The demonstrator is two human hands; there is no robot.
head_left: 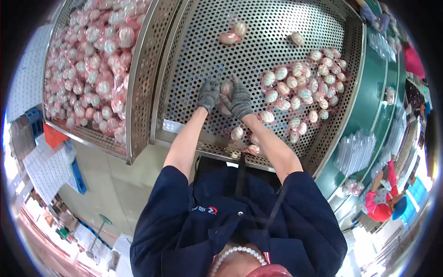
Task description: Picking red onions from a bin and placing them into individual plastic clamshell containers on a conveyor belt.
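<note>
Both my hands wear grey knit gloves and work low over a perforated metal tray [207, 52]. My right hand [239, 98] has its thumb and fingers around a round piece in clear, pink-printed film [226, 88]. Close on the other side of that piece is my left hand [209, 94], its fingers bent; whether it grips the film is unclear. Another wrapped piece [225, 109] lies partly hidden beneath my right hand. Several more wrapped pieces [291, 82] lie in a loose group on the tray's right side. Two wrapped pieces [230, 37] sit farther up the tray.
At left, a second perforated metal bin [140, 79] is heaped with wrapped pieces [93, 65]. A green conveyor belt [375, 93] runs along the right, carrying stacked clear plastic trays [355, 152]. A person in red [384, 204] works beyond it; another person's gloved hands [375, 17] show at top right.
</note>
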